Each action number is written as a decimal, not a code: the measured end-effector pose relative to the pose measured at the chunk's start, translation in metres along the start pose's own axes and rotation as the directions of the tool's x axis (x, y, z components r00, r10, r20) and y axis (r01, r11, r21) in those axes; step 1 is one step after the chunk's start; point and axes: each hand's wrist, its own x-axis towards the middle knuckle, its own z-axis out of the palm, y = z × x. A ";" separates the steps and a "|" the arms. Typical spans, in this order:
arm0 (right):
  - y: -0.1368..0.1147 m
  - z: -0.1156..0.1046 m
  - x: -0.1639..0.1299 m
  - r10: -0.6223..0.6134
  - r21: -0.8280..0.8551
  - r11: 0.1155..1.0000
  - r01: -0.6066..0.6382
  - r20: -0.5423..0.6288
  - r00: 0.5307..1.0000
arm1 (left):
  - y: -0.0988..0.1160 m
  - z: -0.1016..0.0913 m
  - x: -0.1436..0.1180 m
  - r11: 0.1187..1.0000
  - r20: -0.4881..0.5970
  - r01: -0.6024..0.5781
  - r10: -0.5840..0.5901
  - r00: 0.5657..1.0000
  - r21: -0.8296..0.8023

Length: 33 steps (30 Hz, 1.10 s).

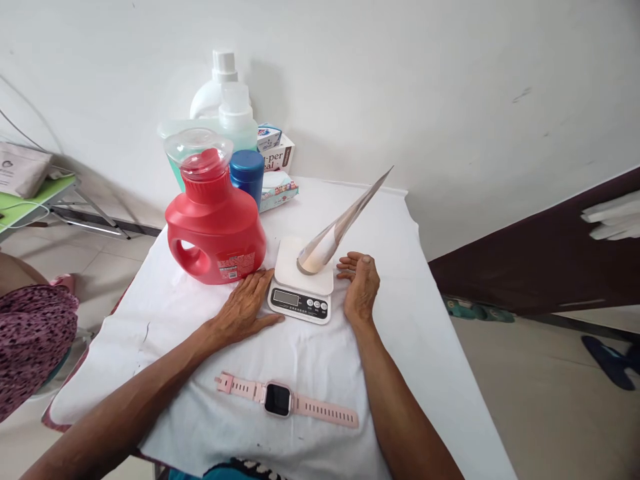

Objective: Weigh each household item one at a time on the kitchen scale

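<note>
A white kitchen scale (300, 303) with a dark display and round buttons sits on the cloth. On its platform stands a slim brownish-pink packet (323, 250), its narrow end leaning up to the right; its kind is unclear. My left hand (245, 301) lies flat on the cloth at the scale's left edge, fingers close to a red plastic jug (217, 223). Just right of the scale, my right hand (361, 283) rests on its side, fingers loosely bent and apart, holding nothing. Nearer me lies a pink smartwatch (278, 399) with its strap stretched out.
Behind the jug stand a blue-lidded container (247, 170), a green bottle (237, 123), a white bottle (207, 97), small boxes (277, 157) and a wipes packet (278, 191). The white-clothed table (425, 373) meets the wall. At left, a person's patterned garment (35, 327) shows.
</note>
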 end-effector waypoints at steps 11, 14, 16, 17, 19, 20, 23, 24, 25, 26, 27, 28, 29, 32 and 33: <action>-0.077 0.034 -0.027 -0.320 -0.579 0.745 0.330 0.124 0.939 | -0.007 0.011 -0.006 1.000 -0.035 -0.025 0.025 0.999 0.004; -0.078 0.055 -0.028 -0.298 -0.655 0.711 0.256 0.049 0.953 | -0.009 0.013 -0.008 0.997 -0.071 -0.058 0.061 0.996 0.044; -0.075 0.060 -0.025 -0.296 -0.641 0.731 0.232 0.009 0.955 | -0.009 0.013 -0.008 0.995 -0.090 -0.069 0.076 0.993 0.071; -0.073 0.059 -0.022 -0.288 -0.618 0.752 0.228 0.003 0.958 | -0.009 0.013 -0.007 0.994 -0.097 -0.072 0.079 0.992 0.079; -0.071 0.052 -0.012 -0.232 -0.552 0.811 0.194 0.002 0.973 | -0.008 0.012 -0.007 0.994 -0.109 -0.074 0.082 0.991 0.082; -0.071 0.047 -0.004 -0.187 -0.514 0.843 0.162 0.002 0.982 | -0.008 0.013 -0.006 0.994 -0.116 -0.074 0.083 0.990 0.081; -0.071 0.032 0.038 -0.104 -0.391 0.916 0.091 -0.012 0.994 | -0.007 0.015 -0.007 0.994 -0.134 -0.067 0.078 0.988 0.085; -0.070 0.029 0.059 -0.120 -0.356 0.928 0.105 -0.021 0.992 | -0.007 0.016 -0.007 0.994 -0.138 -0.063 0.075 0.988 0.091; -0.068 0.027 0.082 -0.153 -0.335 0.932 0.138 -0.020 0.988 | -0.007 0.017 -0.007 0.993 -0.142 -0.060 0.074 0.987 0.096; -0.064 0.027 0.107 -0.168 -0.324 0.933 0.156 -0.008 0.986 | -0.008 0.019 -0.008 0.993 -0.147 -0.060 0.075 0.986 0.104; -0.059 0.028 0.133 -0.158 -0.323 0.935 0.149 -0.002 0.987 | -0.008 0.020 -0.009 0.992 -0.151 -0.057 0.074 0.986 0.113; -0.053 0.029 0.158 -0.143 -0.331 0.934 0.136 0.005 0.990 | -0.009 0.021 -0.009 0.991 -0.155 -0.058 0.076 0.985 0.122; -0.046 0.031 0.181 -0.129 -0.333 0.934 0.126 0.015 0.992 | -0.009 0.022 -0.010 0.990 -0.158 -0.058 0.079 0.984 0.132; -0.022 0.037 0.237 -0.104 -0.318 0.942 0.112 0.041 0.994 | -0.010 0.024 -0.011 0.988 -0.157 -0.049 0.072 0.985 0.147; -0.014 0.038 0.251 -0.091 -0.312 0.945 0.102 0.049 0.995 | -0.010 0.025 -0.012 0.988 -0.159 -0.044 0.067 0.985 0.145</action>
